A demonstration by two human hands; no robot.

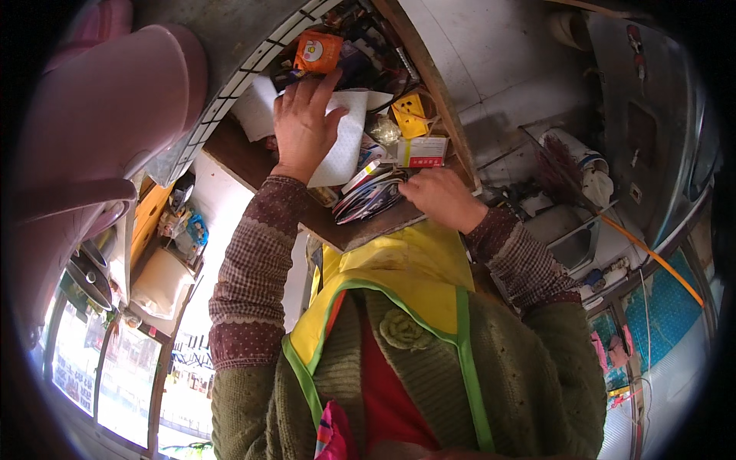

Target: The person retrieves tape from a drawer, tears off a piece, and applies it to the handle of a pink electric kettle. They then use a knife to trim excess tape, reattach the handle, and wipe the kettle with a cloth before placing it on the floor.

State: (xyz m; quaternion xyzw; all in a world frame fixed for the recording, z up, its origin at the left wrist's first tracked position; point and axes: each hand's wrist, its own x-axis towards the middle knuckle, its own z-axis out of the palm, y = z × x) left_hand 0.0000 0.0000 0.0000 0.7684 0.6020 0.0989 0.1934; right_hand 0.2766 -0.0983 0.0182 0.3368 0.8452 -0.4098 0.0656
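Observation:
An open wooden drawer (454,103) full of small items lies in front of me. My left hand (304,126) is over it, fingers apart and stretched toward an orange packet (318,52). Beneath that hand lies a white textured sheet (345,134), partly covered by it. My right hand (445,198) is at the drawer's near right, its fingers curled beside a bundle of thin booklets or papers (369,195). Whatever its fingertips grip is hidden. Behind them sit a red-and-white box (422,152) and a yellow piece with dark holes (410,115).
A large pink plastic vessel (115,100) stands at the left, beside a white tiled edge (257,65). To the right are a glass-topped or metal box (563,241), an orange tube (636,241) and cluttered goods. Windows (103,376) show at lower left.

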